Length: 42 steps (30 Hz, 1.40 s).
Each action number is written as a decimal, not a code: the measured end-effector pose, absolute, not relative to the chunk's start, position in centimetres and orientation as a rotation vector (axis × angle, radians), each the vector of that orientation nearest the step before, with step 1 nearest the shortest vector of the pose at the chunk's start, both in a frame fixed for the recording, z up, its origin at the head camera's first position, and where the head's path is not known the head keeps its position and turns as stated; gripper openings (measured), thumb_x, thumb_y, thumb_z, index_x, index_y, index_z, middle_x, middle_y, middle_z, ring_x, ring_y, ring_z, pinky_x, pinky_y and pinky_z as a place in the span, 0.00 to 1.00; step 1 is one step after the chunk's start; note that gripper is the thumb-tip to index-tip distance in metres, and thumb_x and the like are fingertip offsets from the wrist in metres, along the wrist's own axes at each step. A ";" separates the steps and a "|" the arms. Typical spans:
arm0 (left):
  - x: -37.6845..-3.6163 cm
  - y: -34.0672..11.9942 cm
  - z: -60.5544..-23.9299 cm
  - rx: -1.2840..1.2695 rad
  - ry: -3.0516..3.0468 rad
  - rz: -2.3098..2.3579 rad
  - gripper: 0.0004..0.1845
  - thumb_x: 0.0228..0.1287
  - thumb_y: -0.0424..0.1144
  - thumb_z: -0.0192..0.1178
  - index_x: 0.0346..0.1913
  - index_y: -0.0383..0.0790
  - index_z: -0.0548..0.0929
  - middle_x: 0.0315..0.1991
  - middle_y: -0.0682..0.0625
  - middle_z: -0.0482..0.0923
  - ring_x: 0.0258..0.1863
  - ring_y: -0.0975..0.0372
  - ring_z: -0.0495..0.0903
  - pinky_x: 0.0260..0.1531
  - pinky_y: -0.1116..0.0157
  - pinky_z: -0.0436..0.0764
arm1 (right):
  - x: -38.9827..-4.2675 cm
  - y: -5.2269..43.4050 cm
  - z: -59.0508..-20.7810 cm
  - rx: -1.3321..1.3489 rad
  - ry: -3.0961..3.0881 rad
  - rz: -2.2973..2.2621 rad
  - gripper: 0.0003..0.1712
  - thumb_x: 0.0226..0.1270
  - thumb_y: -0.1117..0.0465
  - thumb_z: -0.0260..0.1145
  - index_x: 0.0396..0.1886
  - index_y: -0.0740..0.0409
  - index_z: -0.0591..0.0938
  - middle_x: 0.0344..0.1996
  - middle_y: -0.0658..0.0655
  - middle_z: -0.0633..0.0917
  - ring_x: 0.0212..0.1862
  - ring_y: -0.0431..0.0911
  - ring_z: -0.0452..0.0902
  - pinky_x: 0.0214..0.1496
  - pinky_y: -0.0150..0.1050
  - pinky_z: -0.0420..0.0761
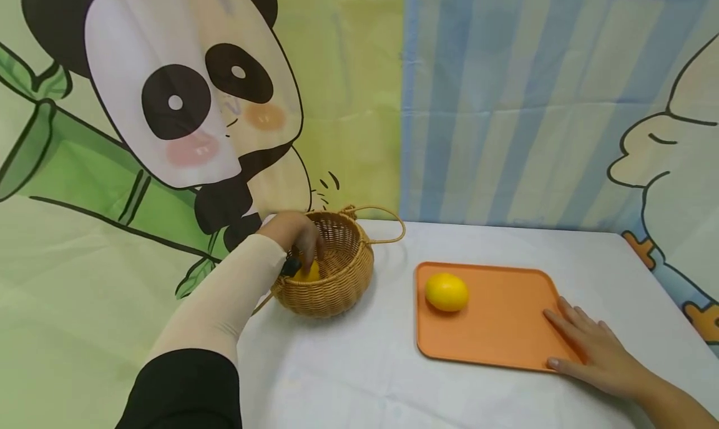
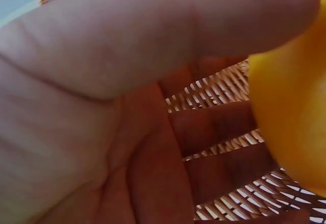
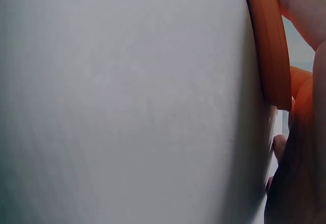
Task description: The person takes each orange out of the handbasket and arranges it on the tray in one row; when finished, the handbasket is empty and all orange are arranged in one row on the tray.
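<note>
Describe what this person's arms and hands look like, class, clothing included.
The left hand is gloveless; a close-fitting cream sleeve begins just behind it, with black fabric farther up. The right hand is gloveless too, and no sleeve shows on the visible right forearm.

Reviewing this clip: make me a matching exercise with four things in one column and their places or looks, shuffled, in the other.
Things:
1. left hand
2. right hand
3. basket
4. tray

Places or looks:
A. orange and flat
B. touching the right end of the tray
C. tan and woven
D. inside the basket, holding a yellow fruit

Right pairs: 1-D, 2-B, 3-C, 4-A
</note>
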<state>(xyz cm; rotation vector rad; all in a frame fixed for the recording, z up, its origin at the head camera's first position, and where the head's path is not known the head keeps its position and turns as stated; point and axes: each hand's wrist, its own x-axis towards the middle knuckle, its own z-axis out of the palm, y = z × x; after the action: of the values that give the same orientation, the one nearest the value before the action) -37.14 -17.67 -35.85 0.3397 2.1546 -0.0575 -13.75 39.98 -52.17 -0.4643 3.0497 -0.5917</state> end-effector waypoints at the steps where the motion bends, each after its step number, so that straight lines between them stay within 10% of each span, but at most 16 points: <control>1: -37.0 -17.7 -35.9 0.312 2.155 -0.051 0.30 0.50 0.44 0.75 0.59 0.53 0.80 0.54 0.51 0.75 0.51 0.54 0.77 0.50 0.53 0.77 | -13.7 39.9 -52.2 -0.468 3.049 -0.594 0.51 0.59 0.38 0.68 0.77 0.46 0.56 0.77 0.61 0.45 0.74 0.67 0.37 0.63 0.60 0.15; 25: -37.3 -19.2 -34.8 0.628 2.084 0.967 0.33 0.51 0.36 0.69 0.63 0.47 0.74 0.56 0.43 0.70 0.50 0.51 0.73 0.46 0.57 0.78 | -13.0 39.9 -52.2 -0.407 3.015 -0.623 0.52 0.58 0.37 0.68 0.77 0.48 0.56 0.76 0.63 0.45 0.74 0.67 0.35 0.63 0.64 0.16; 42: -28.8 -13.0 -32.6 0.771 2.367 1.531 0.26 0.54 0.37 0.69 0.55 0.46 0.71 0.51 0.45 0.75 0.46 0.51 0.75 0.43 0.56 0.79 | -13.8 39.9 -51.8 -0.414 3.037 -0.594 0.52 0.58 0.35 0.67 0.77 0.47 0.57 0.77 0.61 0.45 0.73 0.68 0.39 0.64 0.66 0.21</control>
<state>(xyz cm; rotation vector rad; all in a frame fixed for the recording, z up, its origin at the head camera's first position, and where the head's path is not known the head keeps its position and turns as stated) -28.78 -13.05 -32.62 0.7707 2.3668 1.5306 -13.84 39.90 -51.81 -0.4143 3.0369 -0.5941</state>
